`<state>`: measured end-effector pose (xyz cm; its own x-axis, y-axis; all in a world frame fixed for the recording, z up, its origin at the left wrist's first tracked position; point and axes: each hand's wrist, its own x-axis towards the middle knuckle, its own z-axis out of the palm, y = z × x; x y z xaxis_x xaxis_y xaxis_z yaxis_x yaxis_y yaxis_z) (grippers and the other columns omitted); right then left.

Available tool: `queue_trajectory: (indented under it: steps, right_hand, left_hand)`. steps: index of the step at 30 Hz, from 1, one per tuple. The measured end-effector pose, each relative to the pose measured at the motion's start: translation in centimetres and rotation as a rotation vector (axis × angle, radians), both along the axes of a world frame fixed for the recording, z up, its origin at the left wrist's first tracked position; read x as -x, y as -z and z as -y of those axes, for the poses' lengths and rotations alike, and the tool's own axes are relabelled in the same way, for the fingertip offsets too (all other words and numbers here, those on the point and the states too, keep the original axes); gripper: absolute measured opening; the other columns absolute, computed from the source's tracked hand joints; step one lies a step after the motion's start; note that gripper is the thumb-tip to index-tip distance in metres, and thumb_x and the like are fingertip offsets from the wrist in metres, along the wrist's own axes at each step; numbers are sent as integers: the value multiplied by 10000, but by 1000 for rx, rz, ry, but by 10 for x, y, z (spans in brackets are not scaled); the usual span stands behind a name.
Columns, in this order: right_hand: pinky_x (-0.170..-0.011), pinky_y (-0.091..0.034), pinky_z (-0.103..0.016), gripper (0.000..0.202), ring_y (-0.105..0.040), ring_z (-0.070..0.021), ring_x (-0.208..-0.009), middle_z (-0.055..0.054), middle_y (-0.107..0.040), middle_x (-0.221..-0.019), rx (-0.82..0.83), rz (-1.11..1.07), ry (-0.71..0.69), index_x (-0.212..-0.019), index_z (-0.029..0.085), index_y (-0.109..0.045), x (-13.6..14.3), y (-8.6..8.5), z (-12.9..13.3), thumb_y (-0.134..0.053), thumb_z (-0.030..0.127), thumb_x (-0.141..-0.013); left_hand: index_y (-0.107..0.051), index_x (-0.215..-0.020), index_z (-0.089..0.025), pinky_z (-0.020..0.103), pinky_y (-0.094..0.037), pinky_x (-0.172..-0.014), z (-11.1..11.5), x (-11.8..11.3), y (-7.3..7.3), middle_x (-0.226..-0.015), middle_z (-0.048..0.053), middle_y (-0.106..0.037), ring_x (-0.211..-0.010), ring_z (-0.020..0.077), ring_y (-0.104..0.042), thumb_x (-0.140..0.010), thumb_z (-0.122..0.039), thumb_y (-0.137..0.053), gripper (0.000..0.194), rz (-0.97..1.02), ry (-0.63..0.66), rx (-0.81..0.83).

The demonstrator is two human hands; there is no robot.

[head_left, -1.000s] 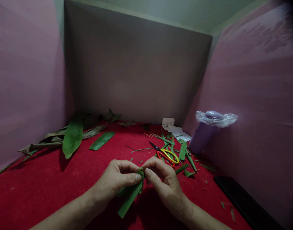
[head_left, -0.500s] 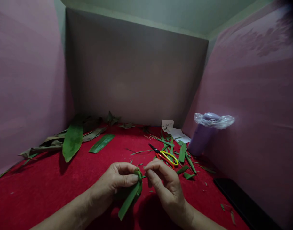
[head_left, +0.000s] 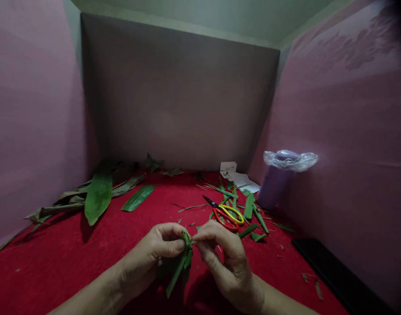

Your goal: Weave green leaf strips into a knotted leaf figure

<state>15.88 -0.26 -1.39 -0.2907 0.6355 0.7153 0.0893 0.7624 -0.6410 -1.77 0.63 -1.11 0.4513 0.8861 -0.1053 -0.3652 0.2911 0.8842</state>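
Note:
Between the thumb and fingers of my left hand [head_left: 154, 249] is a folded green leaf piece [head_left: 186, 251], one strip of it hanging down toward the front. My right hand [head_left: 222, 258] is at its right side, fingertips pinched together at the upper part of the leaf. Whatever those fingertips hold is too small to make out. Just beyond my right hand lie scissors [head_left: 228, 215] with one red and one yellow handle, their dark blades pointing to the back left.
Cut green strips [head_left: 249, 206] lie around the scissors, near white paper [head_left: 243, 181]. A purple tumbler [head_left: 275, 186] with plastic over its top stands right. A black flat object [head_left: 332, 271] is front right. Large leaves [head_left: 98, 192] lie left on red cloth [head_left: 72, 262].
My right fingertips have moved left to the folded leaf. The leaf has turned a little in my left hand, its hanging strip now narrower in view. The camera view has shifted slightly.

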Motion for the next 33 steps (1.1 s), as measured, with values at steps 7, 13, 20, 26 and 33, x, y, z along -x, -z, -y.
queue_trajectory:
  steps: [7, 13, 20, 26, 33]
  right_hand:
    - [-611, -419, -295, 284, -512, -163, -692, -31, -552, -768, -95, 5, -43, -1028, 227, -569, -1, -2, 3, -487, 44, -828]
    - [-604, -417, -299, 293, -508, -163, -677, -32, -547, -758, -116, 34, -27, -1034, 220, -565, -2, -3, 4, -475, 35, -826]
    - [-608, -411, -291, 154, -500, -151, -654, -20, -538, -727, -82, 26, 39, -942, 192, -570, -1, -3, 5, -480, 103, -855]
    - [-603, -406, -276, 129, -519, -149, -668, -28, -579, -755, 55, 27, 101, -899, 190, -587, 0, -5, 3, -459, 197, -892]
    - [-621, -416, -278, 108, -513, -150, -678, -30, -560, -771, 95, 6, 10, -929, 174, -600, 0, -5, 4, -533, 213, -854]
  left_hand:
    - [-684, -723, -141, 187, -383, -489, 0, 2, 2, -577, -9, -601, -493, 80, -487, -652, -169, -752, 103, 23, 33, 19]
    - [-702, -711, -152, 190, -395, -495, -2, 0, 3, -569, -10, -608, -490, 81, -500, -640, -186, -768, 104, 11, 34, 8]
    - [-728, -646, -159, 217, -432, -540, -3, -4, 1, -606, -1, -622, -546, 110, -549, -598, -215, -799, 102, -6, -22, -91]
    - [-739, -646, -169, 217, -442, -554, -2, -4, -4, -638, -1, -638, -576, 119, -568, -598, -219, -799, 91, -45, -90, -145]
    - [-745, -661, -178, 200, -439, -577, -4, -2, -2, -643, -18, -637, -590, 100, -561, -618, -211, -789, 69, -41, -98, -164]
